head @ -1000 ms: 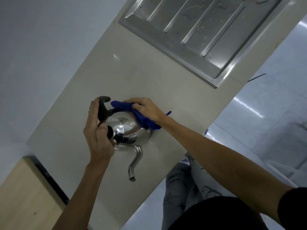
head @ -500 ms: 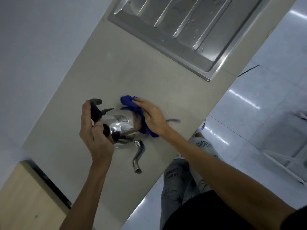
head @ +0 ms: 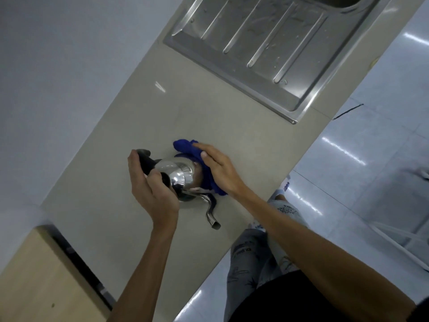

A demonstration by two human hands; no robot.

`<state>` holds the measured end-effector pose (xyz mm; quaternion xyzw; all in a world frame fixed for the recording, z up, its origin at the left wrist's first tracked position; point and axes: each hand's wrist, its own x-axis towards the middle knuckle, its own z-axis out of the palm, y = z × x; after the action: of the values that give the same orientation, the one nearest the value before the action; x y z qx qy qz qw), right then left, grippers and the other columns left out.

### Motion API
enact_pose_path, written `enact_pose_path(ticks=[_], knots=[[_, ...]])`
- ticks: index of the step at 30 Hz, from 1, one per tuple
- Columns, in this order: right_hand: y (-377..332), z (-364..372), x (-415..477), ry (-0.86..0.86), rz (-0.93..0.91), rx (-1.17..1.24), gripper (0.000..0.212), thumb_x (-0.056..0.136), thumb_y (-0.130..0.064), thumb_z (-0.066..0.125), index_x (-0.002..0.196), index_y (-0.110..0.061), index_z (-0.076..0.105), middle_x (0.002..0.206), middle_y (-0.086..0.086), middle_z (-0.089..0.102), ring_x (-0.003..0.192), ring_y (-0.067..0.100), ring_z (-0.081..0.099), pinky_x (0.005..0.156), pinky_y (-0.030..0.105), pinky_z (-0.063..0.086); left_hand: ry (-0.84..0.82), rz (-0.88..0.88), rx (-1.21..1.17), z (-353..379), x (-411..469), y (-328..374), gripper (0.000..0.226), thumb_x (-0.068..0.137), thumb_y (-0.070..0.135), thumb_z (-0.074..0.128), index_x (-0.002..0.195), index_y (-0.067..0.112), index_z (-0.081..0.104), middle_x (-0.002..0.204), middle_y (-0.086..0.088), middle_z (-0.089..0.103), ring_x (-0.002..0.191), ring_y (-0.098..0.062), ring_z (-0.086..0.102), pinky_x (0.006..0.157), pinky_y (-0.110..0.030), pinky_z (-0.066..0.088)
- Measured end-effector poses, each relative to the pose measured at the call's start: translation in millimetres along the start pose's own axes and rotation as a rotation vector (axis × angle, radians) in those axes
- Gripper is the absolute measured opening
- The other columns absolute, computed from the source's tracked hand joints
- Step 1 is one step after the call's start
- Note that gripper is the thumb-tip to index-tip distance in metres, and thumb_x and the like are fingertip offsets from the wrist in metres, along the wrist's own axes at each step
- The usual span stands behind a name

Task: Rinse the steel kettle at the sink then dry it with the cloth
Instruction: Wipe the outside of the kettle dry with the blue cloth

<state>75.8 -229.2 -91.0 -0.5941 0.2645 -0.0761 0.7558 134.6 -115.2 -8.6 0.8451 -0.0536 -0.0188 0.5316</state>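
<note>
Your steel kettle [head: 183,176] stands on the beige worktop [head: 209,117], well apart from the ribbed steel drainboard [head: 262,40] of the sink, with its curved spout [head: 211,211] pointing toward the worktop's near edge and your legs. Your left hand [head: 151,189] is wrapped around the black handle [head: 145,159] at the top of the kettle, fingers curled closed on it. Your right hand [head: 217,169] lies flat with fingers stretched out, pressing the blue cloth [head: 185,146] against the kettle's side; the cloth bunches out past your fingertips and below your wrist. I can see 2 forearms reaching in from the lower edge, and glossy floor tiles [head: 371,140] lie to the right of the worktop.
</note>
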Motion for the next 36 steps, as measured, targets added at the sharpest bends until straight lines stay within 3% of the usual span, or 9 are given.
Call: enact_pose_path(ticks=[3,6,8,11,16,19,24,33,36], knots=[[-17,8,-18,-0.11,-0.15,-0.112,0.045,0.1,-0.011,0.043,0.144,-0.01,0.046,0.153,0.005,0.042,0.145,0.015,0.031,0.122,0.04,0.02,0.028,-0.002,0.032,1,-4,-1,0.064,0.086,0.026,0.035,0.144,0.005,0.048,0.14,0.01,0.056,0.129,0.002,0.051,0.11,-0.018,0.039],[-9,3,-31,-0.148,-0.251,-0.185,0.047,0.101,-0.005,0.044,0.148,-0.01,0.04,0.156,0.004,0.037,0.147,0.013,0.026,0.123,0.036,0.018,0.01,-0.013,0.069,-1,-1,-5,0.067,0.087,0.027,0.033,0.149,0.002,0.044,0.154,-0.011,0.048,0.144,-0.021,0.044,0.119,-0.028,0.036],[-2,-2,-10,-0.138,-0.158,-0.179,0.043,0.103,-0.011,0.04,0.146,-0.008,0.043,0.151,0.006,0.044,0.141,0.014,0.037,0.12,0.042,0.026,-0.021,-0.017,0.112,-1,0,-8,0.067,0.085,0.031,0.032,0.143,0.0,0.047,0.149,-0.019,0.051,0.14,-0.033,0.045,0.118,-0.047,0.037],[-6,-1,7,-0.068,-0.022,-0.15,0.041,0.103,-0.018,0.038,0.142,-0.011,0.049,0.143,0.005,0.052,0.132,0.016,0.046,0.115,0.047,0.032,-0.016,-0.011,0.14,-1,0,-7,0.067,0.084,0.032,0.033,0.14,-0.001,0.049,0.144,-0.022,0.054,0.137,-0.039,0.046,0.114,-0.058,0.037],[-26,16,-22,-0.038,-0.252,-0.27,0.042,0.102,-0.014,0.04,0.144,-0.012,0.044,0.142,0.006,0.052,0.129,0.018,0.048,0.112,0.033,0.035,-0.036,-0.013,0.198,-3,0,-9,0.065,0.083,0.031,0.029,0.134,-0.005,0.048,0.139,-0.026,0.055,0.132,-0.046,0.046,0.11,-0.064,0.037],[-36,9,-9,0.009,-0.274,-0.474,0.039,0.099,-0.003,0.042,0.138,-0.003,0.049,0.134,0.015,0.057,0.121,0.026,0.054,0.107,0.039,0.041,-0.09,0.001,0.256,-6,-2,-4,0.065,0.082,0.03,0.027,0.128,-0.011,0.046,0.135,-0.031,0.051,0.128,-0.052,0.044,0.112,-0.064,0.032],[-48,-15,19,-0.18,-0.417,-0.953,0.047,0.09,0.004,0.046,0.136,-0.001,0.05,0.134,0.02,0.056,0.116,0.038,0.053,0.095,0.051,0.046,-0.212,0.026,0.344,-20,-2,-1,0.067,0.093,0.032,0.027,0.151,0.002,0.038,0.165,-0.012,0.03,0.156,-0.026,0.018,0.129,-0.043,0.003],[-54,-124,25,-0.135,-0.424,-1.571,0.085,0.077,0.008,0.069,0.15,-0.006,0.029,0.155,0.016,0.033,0.143,0.038,0.029,0.115,0.053,0.026,-0.63,0.263,0.592,-68,32,-1,0.107,0.08,0.09,0.023,0.153,0.014,0.041,0.166,-0.002,0.028,0.158,-0.018,0.011,0.127,-0.042,0.018],[-44,-139,23,-0.232,-0.354,-1.653,0.099,0.075,0.003,0.075,0.155,-0.009,0.018,0.162,0.013,0.017,0.15,0.035,0.012,0.12,0.052,0.019,-0.701,0.317,0.717,-81,42,6,0.122,0.069,0.099,0.012,0.154,0.016,0.039,0.166,0.001,0.028,0.157,-0.016,0.014,0.127,-0.039,0.019]])
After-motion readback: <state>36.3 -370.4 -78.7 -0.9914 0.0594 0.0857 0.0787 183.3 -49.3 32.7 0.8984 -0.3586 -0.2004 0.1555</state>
